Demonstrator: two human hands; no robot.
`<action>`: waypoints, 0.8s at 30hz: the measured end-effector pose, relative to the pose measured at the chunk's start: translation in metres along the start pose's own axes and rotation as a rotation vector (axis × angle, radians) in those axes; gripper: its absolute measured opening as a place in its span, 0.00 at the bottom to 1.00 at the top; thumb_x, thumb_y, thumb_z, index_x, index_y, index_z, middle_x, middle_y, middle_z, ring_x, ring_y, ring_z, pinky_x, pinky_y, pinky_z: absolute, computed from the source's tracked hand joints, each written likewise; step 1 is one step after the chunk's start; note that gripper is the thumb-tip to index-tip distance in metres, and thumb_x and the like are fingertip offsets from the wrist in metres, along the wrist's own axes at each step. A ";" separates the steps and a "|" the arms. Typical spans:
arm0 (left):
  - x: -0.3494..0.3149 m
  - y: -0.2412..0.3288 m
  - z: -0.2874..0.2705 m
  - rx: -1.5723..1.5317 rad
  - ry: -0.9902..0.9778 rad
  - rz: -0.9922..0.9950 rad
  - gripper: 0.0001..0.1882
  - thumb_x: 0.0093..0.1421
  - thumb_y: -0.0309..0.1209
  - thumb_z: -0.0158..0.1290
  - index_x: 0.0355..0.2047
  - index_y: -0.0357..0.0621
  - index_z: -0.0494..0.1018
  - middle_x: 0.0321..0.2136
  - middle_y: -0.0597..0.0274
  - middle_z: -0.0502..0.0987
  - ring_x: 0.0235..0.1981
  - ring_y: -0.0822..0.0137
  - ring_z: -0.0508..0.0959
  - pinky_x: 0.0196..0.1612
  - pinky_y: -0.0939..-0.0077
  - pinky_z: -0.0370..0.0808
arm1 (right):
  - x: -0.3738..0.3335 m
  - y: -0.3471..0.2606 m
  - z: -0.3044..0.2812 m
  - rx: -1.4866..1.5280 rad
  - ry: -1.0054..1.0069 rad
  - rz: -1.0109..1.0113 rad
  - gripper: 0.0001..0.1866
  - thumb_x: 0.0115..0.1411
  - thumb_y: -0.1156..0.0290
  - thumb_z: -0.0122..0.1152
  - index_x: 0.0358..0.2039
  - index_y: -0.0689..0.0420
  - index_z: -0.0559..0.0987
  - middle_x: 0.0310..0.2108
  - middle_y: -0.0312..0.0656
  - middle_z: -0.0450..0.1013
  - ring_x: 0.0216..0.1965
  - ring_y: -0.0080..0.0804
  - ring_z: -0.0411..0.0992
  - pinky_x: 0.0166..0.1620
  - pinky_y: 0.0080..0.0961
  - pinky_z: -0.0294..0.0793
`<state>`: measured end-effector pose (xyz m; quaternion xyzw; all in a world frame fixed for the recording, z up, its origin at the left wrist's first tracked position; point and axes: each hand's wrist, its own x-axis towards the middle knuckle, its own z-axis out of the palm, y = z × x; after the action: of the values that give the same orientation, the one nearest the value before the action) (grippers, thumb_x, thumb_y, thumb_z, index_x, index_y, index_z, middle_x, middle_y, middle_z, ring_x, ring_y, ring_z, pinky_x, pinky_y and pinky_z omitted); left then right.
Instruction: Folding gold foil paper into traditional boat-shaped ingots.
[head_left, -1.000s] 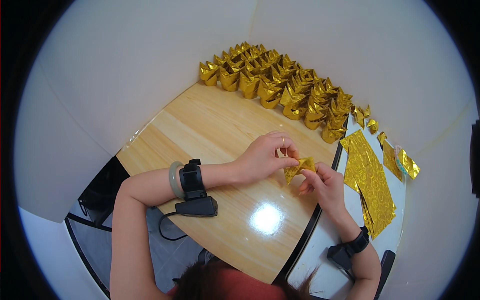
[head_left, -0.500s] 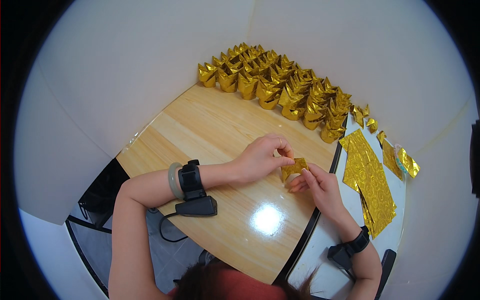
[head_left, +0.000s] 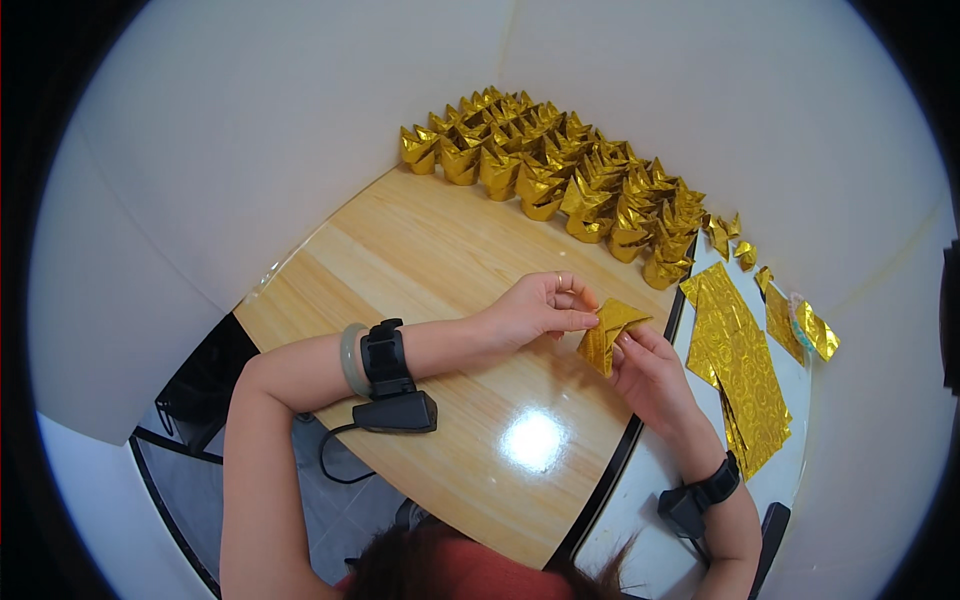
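Note:
Above the wooden table (head_left: 400, 260), a piece of folded gold foil paper (head_left: 604, 335) is held up between my two hands. My left hand (head_left: 535, 312) pinches its left side between thumb and fingers. On its right lower side, my right hand (head_left: 652, 372) grips it, thumb in front and fingers partly hidden behind. The paper shows a wide pointed top and a narrower strip slanting down. Several folded gold paper ingots (head_left: 541, 190) stand in close rows at the table's far edge.
On the white surface (head_left: 640, 500) at the right lies a fanned stack of flat gold foil sheets (head_left: 745, 370). Small folded gold pieces (head_left: 745, 253) lie beyond it. Pale walls (head_left: 300, 100) rise behind and beside the table.
The gold paper has turned and spread into a wider pointed shape, lifted slightly. My right hand has shifted a little to the right; my left hand still pinches the paper.

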<state>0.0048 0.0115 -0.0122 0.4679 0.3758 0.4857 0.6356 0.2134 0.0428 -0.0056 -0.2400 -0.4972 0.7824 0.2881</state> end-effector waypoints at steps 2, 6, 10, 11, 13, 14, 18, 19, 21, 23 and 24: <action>0.000 -0.002 0.000 -0.040 -0.023 0.002 0.09 0.58 0.27 0.57 0.38 0.46 0.70 0.32 0.70 0.76 0.32 0.83 0.72 0.34 0.89 0.67 | 0.000 -0.001 0.005 0.108 -0.007 0.052 0.16 0.67 0.66 0.48 0.52 0.59 0.67 0.43 0.36 0.71 0.41 0.22 0.69 0.43 0.21 0.70; 0.000 -0.006 0.000 -0.151 -0.119 -0.003 0.07 0.59 0.26 0.55 0.36 0.47 0.68 0.32 0.71 0.75 0.33 0.83 0.72 0.35 0.89 0.67 | -0.001 -0.003 0.003 0.239 -0.142 0.091 0.18 0.66 0.65 0.49 0.53 0.59 0.66 0.43 0.36 0.70 0.41 0.22 0.69 0.43 0.20 0.71; -0.002 -0.004 0.003 -0.285 -0.185 -0.043 0.08 0.59 0.26 0.55 0.36 0.47 0.67 0.33 0.71 0.73 0.33 0.81 0.72 0.35 0.88 0.67 | -0.003 0.000 -0.003 0.299 -0.201 0.092 0.17 0.66 0.64 0.50 0.51 0.60 0.69 0.41 0.35 0.71 0.39 0.21 0.69 0.41 0.19 0.71; -0.002 -0.004 0.004 -0.284 -0.188 -0.043 0.08 0.59 0.26 0.55 0.36 0.47 0.67 0.33 0.71 0.73 0.33 0.81 0.72 0.35 0.88 0.67 | -0.003 0.001 -0.005 0.305 -0.233 0.091 0.17 0.66 0.64 0.50 0.50 0.61 0.69 0.40 0.36 0.71 0.38 0.20 0.69 0.41 0.18 0.71; -0.003 -0.006 0.003 -0.368 -0.231 -0.043 0.08 0.60 0.26 0.54 0.38 0.46 0.66 0.33 0.70 0.73 0.33 0.80 0.72 0.35 0.87 0.68 | -0.003 0.000 0.001 0.312 -0.206 0.077 0.16 0.66 0.64 0.50 0.49 0.61 0.70 0.40 0.36 0.72 0.38 0.20 0.69 0.40 0.19 0.71; -0.003 -0.005 0.003 -0.367 -0.229 -0.044 0.08 0.60 0.26 0.54 0.38 0.46 0.66 0.33 0.70 0.73 0.33 0.80 0.72 0.35 0.87 0.68 | -0.004 0.000 0.003 0.318 -0.177 0.062 0.16 0.66 0.63 0.50 0.49 0.61 0.71 0.41 0.37 0.72 0.37 0.19 0.69 0.40 0.19 0.71; -0.003 -0.005 0.000 -0.492 -0.243 0.041 0.09 0.60 0.26 0.53 0.39 0.46 0.66 0.33 0.69 0.73 0.32 0.78 0.72 0.35 0.85 0.69 | -0.004 -0.001 0.001 0.324 -0.095 0.022 0.17 0.66 0.63 0.50 0.49 0.62 0.70 0.42 0.38 0.72 0.36 0.18 0.69 0.38 0.18 0.72; -0.002 -0.005 -0.001 -0.517 -0.279 0.053 0.09 0.60 0.27 0.53 0.40 0.46 0.65 0.34 0.69 0.74 0.32 0.77 0.72 0.34 0.84 0.69 | -0.003 -0.001 -0.003 0.330 -0.157 0.023 0.17 0.66 0.63 0.49 0.49 0.62 0.70 0.43 0.38 0.72 0.34 0.19 0.70 0.36 0.17 0.72; -0.004 -0.002 -0.001 -0.503 -0.265 -0.007 0.10 0.60 0.27 0.54 0.40 0.46 0.65 0.33 0.69 0.74 0.31 0.77 0.72 0.34 0.84 0.69 | -0.003 -0.001 -0.006 0.336 -0.219 0.024 0.17 0.66 0.64 0.49 0.50 0.62 0.70 0.43 0.39 0.72 0.33 0.19 0.70 0.35 0.16 0.72; -0.005 0.000 -0.001 -0.490 -0.249 -0.067 0.11 0.60 0.27 0.54 0.41 0.47 0.65 0.33 0.68 0.74 0.31 0.77 0.72 0.34 0.84 0.70 | -0.002 -0.001 -0.006 0.314 -0.156 0.048 0.16 0.66 0.65 0.49 0.50 0.63 0.70 0.42 0.38 0.73 0.30 0.19 0.70 0.32 0.15 0.71; -0.005 0.000 -0.001 -0.439 -0.238 -0.071 0.11 0.60 0.28 0.54 0.41 0.47 0.65 0.33 0.68 0.74 0.32 0.77 0.73 0.35 0.84 0.70 | -0.003 -0.002 -0.005 0.312 -0.155 0.047 0.16 0.66 0.65 0.49 0.50 0.63 0.70 0.42 0.38 0.73 0.30 0.19 0.70 0.32 0.15 0.71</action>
<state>0.0026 0.0073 -0.0120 0.3590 0.1998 0.4747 0.7784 0.2191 0.0448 -0.0058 -0.1426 -0.3846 0.8728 0.2644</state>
